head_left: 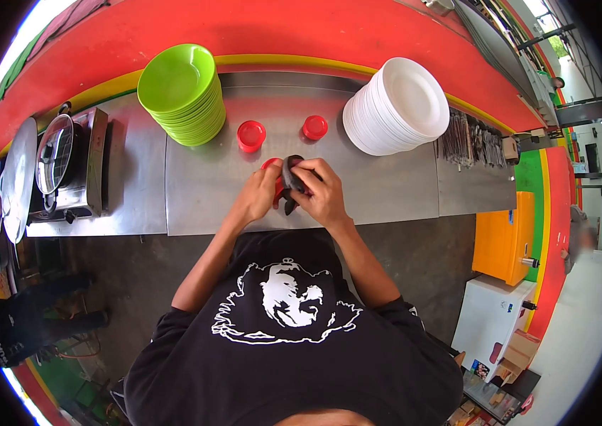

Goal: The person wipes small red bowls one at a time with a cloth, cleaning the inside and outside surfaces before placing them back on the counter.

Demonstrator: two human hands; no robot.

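Note:
Near the counter's front edge, my left hand (253, 194) is closed around a small red container (275, 201), which is partly hidden by my fingers. My right hand (324, 192) grips a dark grey cloth (291, 180) and presses it against the container's side and top. Two other small red containers stand on the steel counter just beyond my hands, a left one (251, 135) and a right one (314, 128).
A tall stack of green bowls (186, 99) stands at the back left. White plates (393, 106) are piled at the back right, beside rows of metal cutlery (473, 140). A stove with a lidded pan (58, 156) occupies the left end. Another person (17, 319) is at far left.

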